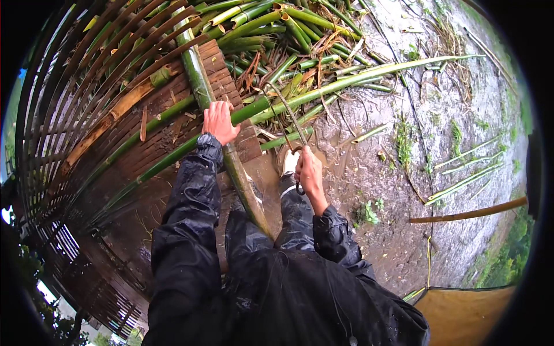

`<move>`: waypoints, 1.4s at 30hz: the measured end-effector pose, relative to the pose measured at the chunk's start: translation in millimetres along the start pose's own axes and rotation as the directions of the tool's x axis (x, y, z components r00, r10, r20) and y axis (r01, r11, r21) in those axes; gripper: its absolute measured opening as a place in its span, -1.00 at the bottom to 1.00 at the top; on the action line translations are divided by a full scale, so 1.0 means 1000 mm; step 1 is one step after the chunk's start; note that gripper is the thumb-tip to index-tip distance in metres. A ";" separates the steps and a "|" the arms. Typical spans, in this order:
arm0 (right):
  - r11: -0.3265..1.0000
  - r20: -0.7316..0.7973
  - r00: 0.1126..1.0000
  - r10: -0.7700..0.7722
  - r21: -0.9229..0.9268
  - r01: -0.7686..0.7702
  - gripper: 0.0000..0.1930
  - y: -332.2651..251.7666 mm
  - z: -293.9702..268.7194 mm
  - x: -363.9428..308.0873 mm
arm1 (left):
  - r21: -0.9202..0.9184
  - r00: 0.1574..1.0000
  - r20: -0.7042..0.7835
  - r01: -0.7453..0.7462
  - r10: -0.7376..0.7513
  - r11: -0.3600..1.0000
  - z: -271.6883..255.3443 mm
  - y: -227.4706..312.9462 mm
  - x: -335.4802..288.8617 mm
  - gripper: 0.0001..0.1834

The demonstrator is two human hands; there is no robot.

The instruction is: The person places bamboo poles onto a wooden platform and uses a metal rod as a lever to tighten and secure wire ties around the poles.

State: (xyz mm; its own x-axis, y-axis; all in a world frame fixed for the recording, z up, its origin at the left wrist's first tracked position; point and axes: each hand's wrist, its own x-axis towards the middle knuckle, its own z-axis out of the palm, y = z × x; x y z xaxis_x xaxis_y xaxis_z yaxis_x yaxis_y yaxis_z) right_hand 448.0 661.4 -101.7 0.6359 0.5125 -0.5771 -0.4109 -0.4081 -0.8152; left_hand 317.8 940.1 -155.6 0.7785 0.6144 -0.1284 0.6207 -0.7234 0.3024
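My left hand (pixel 221 122) grips a green bamboo pole (pixel 167 158) where it crosses over a thicker, mottled bamboo pole (pixel 199 81). That thicker pole slants down between my legs. The fingers point away from me, and their undersides are hidden. My right hand (pixel 310 173) is closed round the dark handle of a hand saw with a thin, bowed frame (pixel 293 115). The saw reaches up to the right end of the green pole, just right of my left hand. Whether its blade is in the bamboo, I cannot tell.
Cut green bamboo (pixel 277 29) lies heaped at the far side, with a long split length (pixel 369 74) reaching right. A brown slatted bamboo structure (pixel 109 86) curves along the left. Wet mud (pixel 369 167) surrounds my feet. A tan sheet (pixel 467 314) hangs lower right.
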 end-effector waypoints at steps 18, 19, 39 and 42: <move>0.897 0.079 0.995 0.061 0.433 -0.089 -0.48 -0.016 0.004 -0.011 | -0.216 0.980 -0.138 -0.169 0.142 0.962 0.005 0.003 -0.022 -0.53; 0.906 0.076 0.996 0.051 0.417 -0.078 -0.45 -0.019 0.011 -0.007 | -0.211 0.980 -0.133 -0.174 0.148 0.962 0.007 0.004 -0.023 -0.53; 0.871 0.129 0.981 0.145 0.454 -0.189 -0.43 0.016 0.045 0.030 | -0.133 0.974 -0.206 -0.129 0.100 0.983 0.016 0.006 -0.024 -0.56; 0.777 0.114 0.958 0.263 0.563 -0.280 -0.47 0.071 0.038 -0.050 | -0.160 0.981 -0.184 -0.096 0.066 0.982 0.018 0.003 -0.026 -0.55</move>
State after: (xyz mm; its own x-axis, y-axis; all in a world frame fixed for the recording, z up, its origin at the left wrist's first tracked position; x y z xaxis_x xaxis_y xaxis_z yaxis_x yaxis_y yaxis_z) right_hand 362.1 635.4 -132.7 0.4272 0.4697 -0.7726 -0.8654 -0.0350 -0.4999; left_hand 301.4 916.2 -168.1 0.7872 0.6130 0.0677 0.5203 -0.7191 0.4606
